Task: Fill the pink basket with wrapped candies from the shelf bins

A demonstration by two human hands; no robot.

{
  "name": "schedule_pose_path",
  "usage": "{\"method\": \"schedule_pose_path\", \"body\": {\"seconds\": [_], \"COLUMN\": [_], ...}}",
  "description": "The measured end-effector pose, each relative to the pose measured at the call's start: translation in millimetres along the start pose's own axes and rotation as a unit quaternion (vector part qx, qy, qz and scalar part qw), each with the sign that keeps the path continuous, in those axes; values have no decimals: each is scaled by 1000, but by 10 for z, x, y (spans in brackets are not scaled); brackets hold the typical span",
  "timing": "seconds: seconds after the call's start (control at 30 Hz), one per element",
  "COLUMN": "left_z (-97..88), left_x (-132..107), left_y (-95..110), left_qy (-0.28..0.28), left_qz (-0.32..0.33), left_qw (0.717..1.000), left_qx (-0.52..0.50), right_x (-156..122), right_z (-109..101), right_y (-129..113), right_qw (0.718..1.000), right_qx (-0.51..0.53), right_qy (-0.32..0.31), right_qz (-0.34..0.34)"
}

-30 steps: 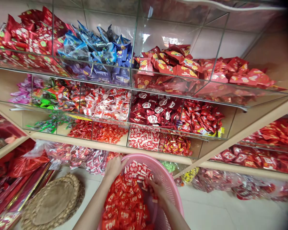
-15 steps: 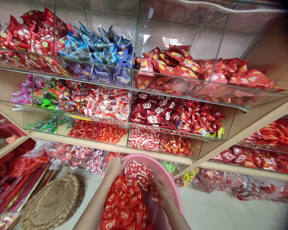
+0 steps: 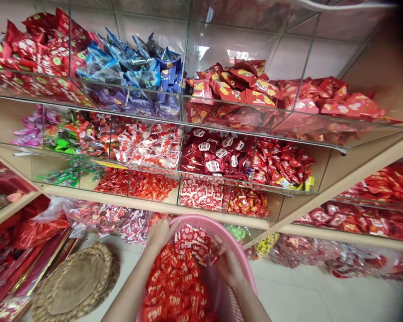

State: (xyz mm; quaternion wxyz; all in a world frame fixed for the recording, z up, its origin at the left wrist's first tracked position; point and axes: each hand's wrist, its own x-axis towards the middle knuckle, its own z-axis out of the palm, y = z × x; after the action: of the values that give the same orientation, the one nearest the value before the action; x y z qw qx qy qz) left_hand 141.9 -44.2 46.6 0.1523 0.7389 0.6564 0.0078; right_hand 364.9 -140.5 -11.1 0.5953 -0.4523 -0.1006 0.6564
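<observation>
A pink plastic basket [image 3: 235, 237] sits low in front of me, below the shelves. My left hand [image 3: 161, 235] is closed over its far-left rim. Inside, many red-wrapped candies [image 3: 174, 286] fill the left and near part. Small red-and-white wrapped candies [image 3: 192, 239] lie heaped at the far side. My right hand [image 3: 225, 261] is inside the basket at the right edge of that heap, fingers apart and touching the red-and-white packets. Part of the basket's bare inner wall shows below this hand.
Glass-fronted shelves [image 3: 218, 176] of sorted candies stand ahead. Bagged goods [image 3: 302, 250] line the floor beneath them. A woven round stool [image 3: 75, 284] stands at left, beside long red-and-gold packages [image 3: 30, 273]. Pale floor tiles [image 3: 289, 295] show at right.
My right hand has shifted slightly up, and its fingers have spread from around the red-and-white packets. My left hand stays on the rim. The view has shifted slightly.
</observation>
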Motion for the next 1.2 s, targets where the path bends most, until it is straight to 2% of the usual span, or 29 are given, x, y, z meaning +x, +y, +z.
{"method": "schedule_pose_path", "body": {"seconds": [0.1,0.27,0.43,0.6,0.67,0.73,0.8,0.9,1.07,1.2], "left_z": [-4,1,12,19,26,31,33,32,34,42], "left_x": [-2,4,12,9,12,15,17,16,7,6], "left_y": [3,-2,-4,-6,-8,-11,-12,-10,-8,-15], "left_qy": [1,-2,2,4,7,6,5,7,6,13], "left_qz": [2,0,-2,-3,-1,-2,-5,-4,-3,-1], "left_qw": [1000,1000,1000,1000,1000,1000,1000,1000,1000,1000], "left_qx": [2,5,11,12,14,15,15,16,13,18], "right_x": [15,58,62,9,-18,-40,-53,-59,-49,-17], "right_z": [-7,-34,-25,35,68,92,96,57,-60,-127], "right_y": [16,57,73,50,27,-1,-28,-39,46,108], "right_qw": [998,996,997,999,1000,992,961,896,791,756], "right_qx": [64,87,62,30,3,-75,-193,-363,-558,-614], "right_qy": [16,13,-25,8,19,32,52,95,90,87], "right_qz": [22,24,42,41,-4,-99,-189,-239,-236,-208]}}
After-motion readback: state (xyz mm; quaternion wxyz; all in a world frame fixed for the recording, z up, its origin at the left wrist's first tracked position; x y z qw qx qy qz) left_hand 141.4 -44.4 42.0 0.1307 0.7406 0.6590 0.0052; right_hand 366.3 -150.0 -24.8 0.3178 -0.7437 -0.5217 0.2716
